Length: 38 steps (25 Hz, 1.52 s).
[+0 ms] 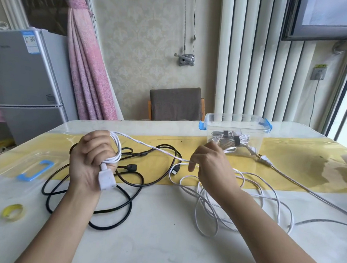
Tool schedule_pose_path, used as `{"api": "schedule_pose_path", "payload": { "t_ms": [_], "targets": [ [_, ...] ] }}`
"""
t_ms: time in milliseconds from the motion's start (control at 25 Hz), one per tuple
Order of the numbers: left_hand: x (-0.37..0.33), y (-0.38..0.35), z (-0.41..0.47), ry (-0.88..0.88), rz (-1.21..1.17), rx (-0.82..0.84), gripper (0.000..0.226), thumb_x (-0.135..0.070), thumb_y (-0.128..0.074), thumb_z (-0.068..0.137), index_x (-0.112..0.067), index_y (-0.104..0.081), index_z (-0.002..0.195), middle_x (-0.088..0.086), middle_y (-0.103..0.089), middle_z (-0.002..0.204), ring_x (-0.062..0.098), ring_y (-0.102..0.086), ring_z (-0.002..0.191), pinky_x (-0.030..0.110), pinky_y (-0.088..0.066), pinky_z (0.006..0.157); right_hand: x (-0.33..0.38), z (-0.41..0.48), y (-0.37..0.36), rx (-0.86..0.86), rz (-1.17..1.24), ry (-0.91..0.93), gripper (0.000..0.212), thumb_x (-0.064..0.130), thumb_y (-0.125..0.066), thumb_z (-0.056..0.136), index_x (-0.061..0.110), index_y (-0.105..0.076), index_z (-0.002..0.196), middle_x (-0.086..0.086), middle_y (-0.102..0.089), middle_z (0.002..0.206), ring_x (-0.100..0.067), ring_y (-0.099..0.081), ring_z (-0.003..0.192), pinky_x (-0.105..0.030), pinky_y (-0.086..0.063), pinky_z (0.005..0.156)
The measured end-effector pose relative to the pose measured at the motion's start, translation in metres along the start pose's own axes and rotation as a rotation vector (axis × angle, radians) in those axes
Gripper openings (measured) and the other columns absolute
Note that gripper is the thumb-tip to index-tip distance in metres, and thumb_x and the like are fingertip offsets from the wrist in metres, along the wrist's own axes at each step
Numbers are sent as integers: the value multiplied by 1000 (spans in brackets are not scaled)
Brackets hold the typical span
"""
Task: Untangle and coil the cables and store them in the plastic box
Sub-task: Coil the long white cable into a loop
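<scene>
White cable (118, 150) is wound in a few turns around the left hand (92, 156), which is held just above the surface (160, 253) at near left. Its grip is clamped on those turns, with fingers curled in. The cable's white connector (106, 179) hangs against the heel of that hand. From the coil a single strand runs right and slightly nearer to the right hand (211, 167), whose grip pinches it between thumb and fingers. Beyond and below the right hand, the remaining white cable lies in loose, overlapping loops on the surface at near right.

A black cable (104, 228) sprawls in wide loops between and beneath the two forearms, and its USB plug (175, 170) lies just left of the right hand.

The clear plastic box (255, 145) with blue latches stands open, far right of centre, on a yellow runner (289, 160). It holds strapped cable bundles (229, 140). A grey cable with a plug (265, 159) lies just right of the box and trails toward the near right edge.

The box's transparent lid (5, 173) with a blue handle rests at the left, and a roll of yellow tape (6, 212) lies nearer, well apart from the cables.
</scene>
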<state>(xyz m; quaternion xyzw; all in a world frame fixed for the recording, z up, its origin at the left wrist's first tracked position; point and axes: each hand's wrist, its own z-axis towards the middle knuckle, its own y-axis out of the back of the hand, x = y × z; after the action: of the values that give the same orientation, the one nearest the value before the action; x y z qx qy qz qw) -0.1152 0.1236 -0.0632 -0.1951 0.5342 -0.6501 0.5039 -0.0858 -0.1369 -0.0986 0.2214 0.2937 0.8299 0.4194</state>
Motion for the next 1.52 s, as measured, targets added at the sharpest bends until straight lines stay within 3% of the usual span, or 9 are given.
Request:
{"api": "schedule_pose_path", "payload": {
  "t_ms": [120, 360, 560, 760, 880, 1120, 1240, 1360, 1520],
  "targets": [
    [-12, 12, 2, -128, 4, -133, 18, -3, -36, 85, -3, -52, 77, 1, -38, 60, 12, -26, 44, 25, -22, 46, 13, -3, -11, 148, 24, 125, 36, 0, -41, 50, 22, -68, 57, 5, -62, 62, -27, -53, 68, -37, -49, 53],
    [-8, 18, 11, -424, 194, -255, 26, -11, -38, 94, -11, -56, 75, -4, -41, 59, 6, -31, 46, 19, -34, 46, 40, -8, -9, 215, 90, 302, 34, 1, -42, 54, 21, -69, 57, 5, -61, 60, -26, -57, 67, -30, -45, 53],
    [9, 6, 23, -566, 782, -516, 24, -23, -33, 98, -20, -46, 77, -12, -36, 52, 2, -29, 41, 13, -26, 41, 54, -9, -8, 165, 120, 409, 49, 8, -24, 63, 22, -70, 60, 6, -62, 60, -23, -57, 66, -26, -45, 53],
    [34, 27, 27, -658, 1731, -571, 27, -27, -33, 103, -18, -48, 82, -3, -44, 66, 3, -41, 51, 15, -36, 51, 57, -11, -1, 224, 137, 454, 37, -6, -58, 55, 19, -74, 76, 8, -66, 72, -22, -57, 77, -26, -41, 63],
    [34, 33, 24, -505, 2229, -486, 29, -36, -34, 96, -23, -51, 78, -4, -51, 68, 4, -50, 58, 22, -40, 59, 54, -7, 9, 187, 127, 441, 32, -5, -57, 59, 18, -72, 76, 6, -64, 75, -23, -55, 81, -28, -36, 71],
    [51, 16, 20, 336, 1930, -501, 56, -53, -40, 89, -10, -58, 60, -4, -32, 39, 12, -27, 36, 23, -23, 43, 25, 1, 29, -146, 109, 105, 18, 3, -65, 75, 13, -68, 90, -5, -59, 104, -26, -55, 92, -29, -44, 74],
    [55, 5, 18, 604, 1663, -482, 63, -64, -34, 89, -13, -50, 55, -2, -25, 43, 9, -16, 37, 16, -16, 36, 23, 1, 29, -78, 198, -191, 23, 15, -77, 75, 15, -63, 93, 2, -56, 92, -18, -55, 68, -29, -44, 60],
    [46, 4, 13, 656, 1629, -388, 59, -71, -50, 76, -18, -38, 53, -2, -22, 48, 9, -12, 40, 15, -12, 35, 19, 4, 35, 157, 374, -382, 23, 27, -82, 68, 22, -60, 71, 10, -51, 59, -7, -43, 54, -21, -33, 50],
    [33, 18, 16, 348, 1727, -547, 56, -61, -65, 71, -18, -31, 60, -4, -21, 50, 9, -13, 42, 16, -10, 38, 5, 7, 55, 309, 651, -522, 18, 31, -83, 66, 21, -70, 61, 10, -38, 41, -5, -29, 43, -15, -20, 41]
  ]
}}
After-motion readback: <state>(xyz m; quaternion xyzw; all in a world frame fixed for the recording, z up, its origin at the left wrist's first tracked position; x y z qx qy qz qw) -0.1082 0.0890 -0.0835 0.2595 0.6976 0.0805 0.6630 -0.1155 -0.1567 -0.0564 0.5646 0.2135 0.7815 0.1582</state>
